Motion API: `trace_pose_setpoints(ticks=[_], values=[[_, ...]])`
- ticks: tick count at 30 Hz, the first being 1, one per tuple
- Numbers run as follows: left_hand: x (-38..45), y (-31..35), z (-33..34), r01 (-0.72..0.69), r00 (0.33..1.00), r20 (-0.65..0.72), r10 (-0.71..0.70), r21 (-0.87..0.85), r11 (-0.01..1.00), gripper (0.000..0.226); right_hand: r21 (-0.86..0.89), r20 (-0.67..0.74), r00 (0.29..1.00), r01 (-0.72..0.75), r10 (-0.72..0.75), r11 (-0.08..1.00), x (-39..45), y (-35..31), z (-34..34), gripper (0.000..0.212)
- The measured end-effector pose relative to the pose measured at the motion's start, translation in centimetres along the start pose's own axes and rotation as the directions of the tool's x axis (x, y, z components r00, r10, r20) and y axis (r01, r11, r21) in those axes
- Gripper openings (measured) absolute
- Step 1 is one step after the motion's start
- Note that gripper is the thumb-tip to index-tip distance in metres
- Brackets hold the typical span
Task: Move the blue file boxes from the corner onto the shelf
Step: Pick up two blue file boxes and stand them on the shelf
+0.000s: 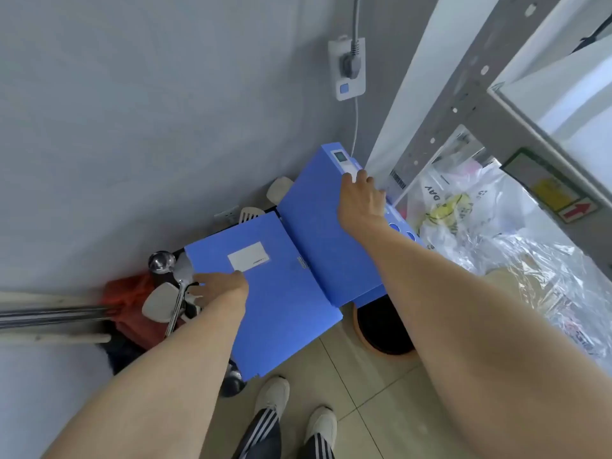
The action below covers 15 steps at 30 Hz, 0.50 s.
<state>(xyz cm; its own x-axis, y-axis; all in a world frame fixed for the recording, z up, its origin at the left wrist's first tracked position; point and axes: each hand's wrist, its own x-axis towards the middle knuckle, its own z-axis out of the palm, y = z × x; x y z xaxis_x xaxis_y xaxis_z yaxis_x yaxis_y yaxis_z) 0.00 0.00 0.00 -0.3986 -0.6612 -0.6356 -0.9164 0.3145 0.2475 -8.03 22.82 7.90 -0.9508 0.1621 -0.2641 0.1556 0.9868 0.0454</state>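
Two blue file boxes lie in the corner below me. The left blue file box [281, 303] has a white label on its face, and my left hand [222, 288] grips its left edge beside the label. The right blue file box [318, 226] tilts up toward the wall, spine label at its top. My right hand [362, 200] is clamped over its upper right edge. More blue boxes with finger holes [402, 230] show just past my right wrist. The grey metal shelf [470, 104] rises at the right.
A wall socket with a plug [347, 67] sits above the boxes. Ladles and spatulas [172, 286] and a red bag [132, 303] crowd the left. Plastic bags [480, 226] fill the shelf's lower level. A dark round bin [384, 329] stands under the boxes. My shoes [294, 405] are on tile.
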Motion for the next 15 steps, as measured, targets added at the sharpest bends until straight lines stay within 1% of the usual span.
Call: trace_pose_setpoints(ticks=[4, 5, 7, 9, 11, 13, 15], values=[[2.6, -0.9, 0.9, 0.066, 0.998, -0.020, -0.066, -0.019, 0.998, 0.098, 0.031, 0.035, 0.988, -0.151, 0.150, 0.988, 1.6, 2.0, 1.0, 0.078], [3.4, -1.2, 1.3, 0.076, 0.997, -0.012, -0.076, -0.018, 0.997, 0.100, 0.059, 0.065, 0.981, -0.187, 0.183, 0.981, 2.0, 2.2, 1.0, 0.080], [3.8, -1.7, 1.5, 0.069, 0.997, 0.027, -0.068, -0.033, 0.997, 0.096, 0.101, 0.105, 0.971, -0.225, 0.214, 0.969, 2.6, 2.5, 1.5, 0.074], [4.1, -1.9, 1.7, 0.068, 0.995, 0.083, -0.061, -0.091, 0.994, 0.085, 0.109, 0.139, 0.968, -0.223, 0.208, 0.969, 2.9, 2.7, 1.6, 0.063], [4.7, -2.1, 1.9, 0.066, 0.994, 0.094, -0.054, -0.131, 0.989, 0.078, 0.123, 0.160, 0.966, -0.226, 0.205, 0.966, 3.0, 2.6, 2.0, 0.059], [5.3, -2.6, 1.9, 0.044, 0.995, 0.097, -0.032, -0.119, 0.992, 0.077, 0.146, 0.128, 0.970, -0.224, 0.206, 0.964, 2.7, 2.4, 2.3, 0.056], [5.6, -2.8, 1.9, 0.027, 0.997, 0.073, -0.019, -0.111, 0.993, 0.081, 0.166, 0.086, 0.976, -0.211, 0.199, 0.963, 2.3, 2.2, 2.4, 0.056]])
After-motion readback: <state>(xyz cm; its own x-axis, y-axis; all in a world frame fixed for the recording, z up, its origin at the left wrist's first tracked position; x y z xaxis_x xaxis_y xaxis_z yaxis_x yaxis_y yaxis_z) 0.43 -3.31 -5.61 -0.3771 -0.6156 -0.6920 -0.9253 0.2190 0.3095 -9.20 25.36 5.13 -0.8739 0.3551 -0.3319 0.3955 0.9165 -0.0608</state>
